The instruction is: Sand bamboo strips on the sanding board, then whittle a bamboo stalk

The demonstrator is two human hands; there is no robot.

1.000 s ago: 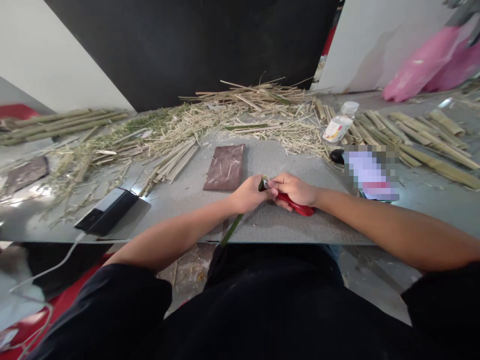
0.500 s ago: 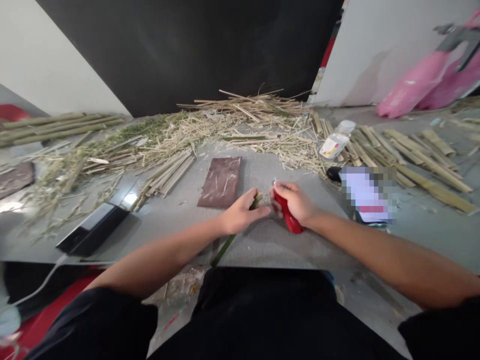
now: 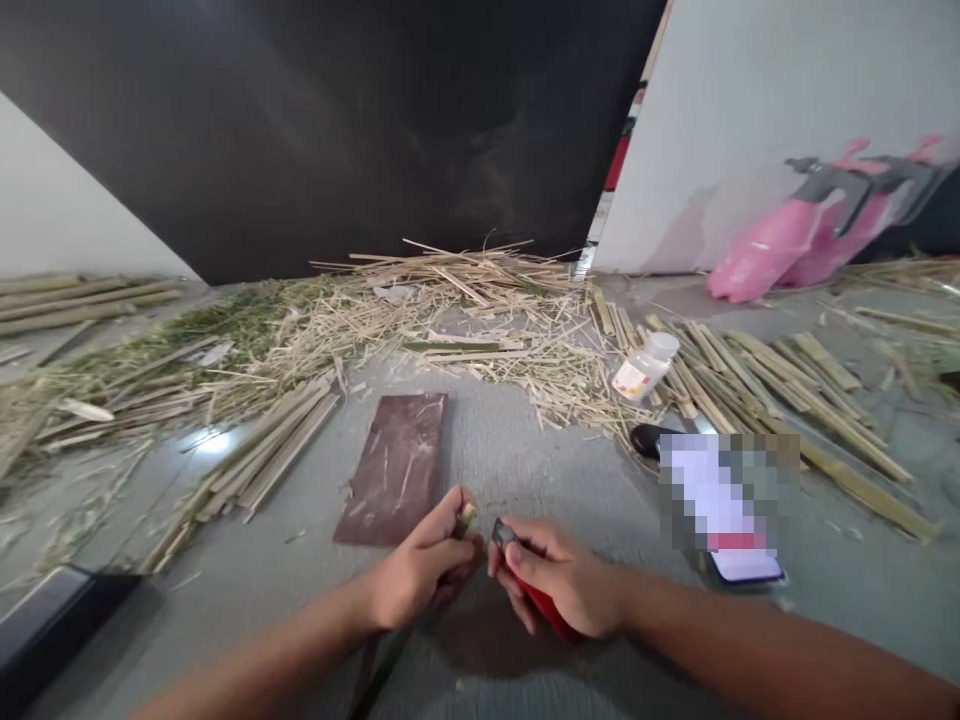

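My left hand (image 3: 420,570) is closed around a green bamboo strip (image 3: 466,519); its cut end pokes out past the thumb, and the rest runs down toward me under the forearm. Close by on the right, my right hand (image 3: 574,580) grips a red-handled tool (image 3: 553,608) with a grey metal tip pointing up and left. The exact kind of tool is hard to make out. A small gap separates the tip from the strip's end. Just beyond my left hand, a brown flat pad (image 3: 394,465) with pale scratches lies on the grey table (image 3: 495,440).
Bamboo shavings (image 3: 480,300) are heaped along the back. Split bamboo strips (image 3: 262,455) lie to the left, more bamboo pieces (image 3: 810,390) to the right. A white bottle (image 3: 645,367), a phone (image 3: 720,510), a black box (image 3: 56,635) and pink spray bottles (image 3: 780,240) stand or lie around.
My view has tilted up and come closer to the table. My hands have drawn nearer each other, and the left fingers have closed further around the bamboo strip.
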